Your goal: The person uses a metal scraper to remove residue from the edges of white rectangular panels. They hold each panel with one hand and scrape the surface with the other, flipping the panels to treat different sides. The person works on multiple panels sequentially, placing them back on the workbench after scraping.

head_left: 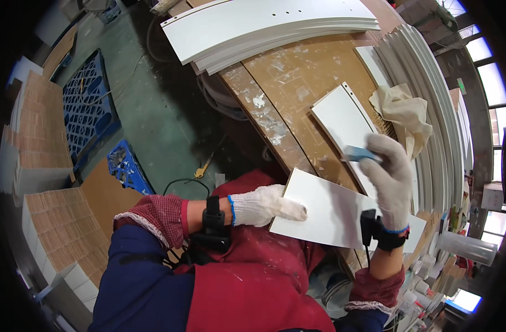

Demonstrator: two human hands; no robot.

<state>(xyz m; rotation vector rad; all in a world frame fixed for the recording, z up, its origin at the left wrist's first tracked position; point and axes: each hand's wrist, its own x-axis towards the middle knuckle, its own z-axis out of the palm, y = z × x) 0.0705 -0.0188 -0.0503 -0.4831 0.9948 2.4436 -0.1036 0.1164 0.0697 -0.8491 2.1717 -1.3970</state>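
Note:
My left hand (267,206), in a white knitted glove, grips the left end of a white panel (336,213), thumb on top and the other fingers out of sight beneath. The panel lies at the near edge of the worktable and sticks out over it toward my red apron. Above the panel's right part my right hand (391,171), gloved too, is raised and closed around a small flat blue tool (359,154), blurred at its pale tip. Just beyond, a second white panel (347,119) with a dark groove rests on the tabletop.
Stacked white panels (264,33) sit on the table's far end, and more stand along the right (424,110). A cream cloth (402,113) lies beside them. On the left are a blue pallet (89,105), wood-coloured stacks (42,119) and a cable on the floor.

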